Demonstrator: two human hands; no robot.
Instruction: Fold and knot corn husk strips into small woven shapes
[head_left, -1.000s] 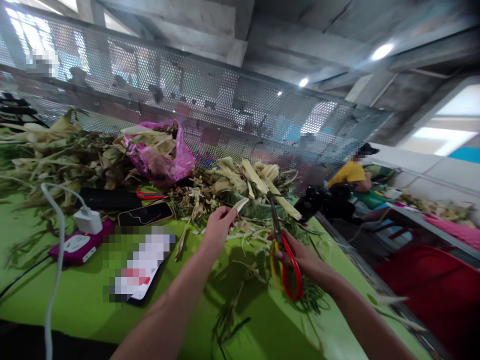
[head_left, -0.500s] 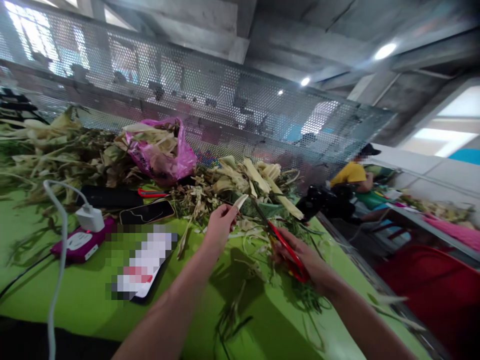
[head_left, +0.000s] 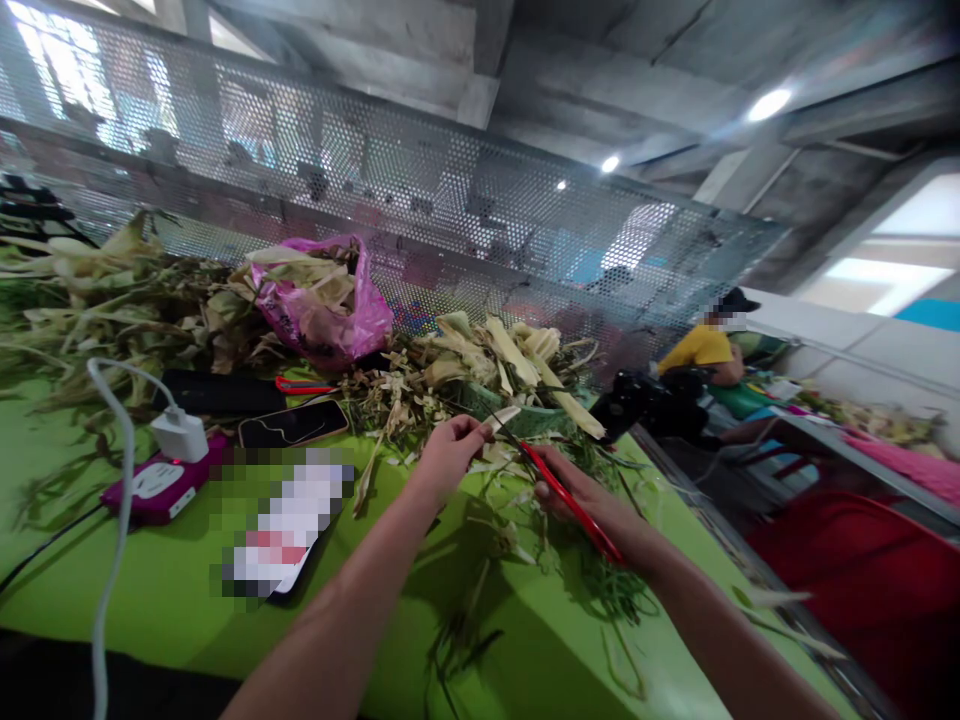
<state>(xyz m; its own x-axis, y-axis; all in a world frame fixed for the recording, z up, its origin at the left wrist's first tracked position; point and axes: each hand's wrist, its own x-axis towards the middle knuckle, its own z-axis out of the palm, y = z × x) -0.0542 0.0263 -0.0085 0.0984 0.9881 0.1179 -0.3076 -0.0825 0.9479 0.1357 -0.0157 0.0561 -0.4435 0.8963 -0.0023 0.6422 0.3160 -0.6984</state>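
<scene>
My left hand (head_left: 448,455) is closed in a pinch on a pale strip of corn husk (head_left: 499,418), held above the green table (head_left: 150,600). My right hand (head_left: 600,510) grips red-handled scissors (head_left: 566,497), whose blades point up-left and reach the husk strip. Loose husk scraps and green strands (head_left: 525,545) lie on the table under both hands.
A heap of husks (head_left: 495,365) and a pink plastic bag (head_left: 330,300) of husks lie behind. At the left are a phone (head_left: 292,425), a purple power strip with a white charger (head_left: 161,475) and cable. A perforated metal screen (head_left: 450,220) stands behind. A person in yellow (head_left: 701,350) sits at right.
My right hand tilted the scissors from upright down to the left, bringing the blades to the husk strip. My left hand lowered the strip slightly toward them.
</scene>
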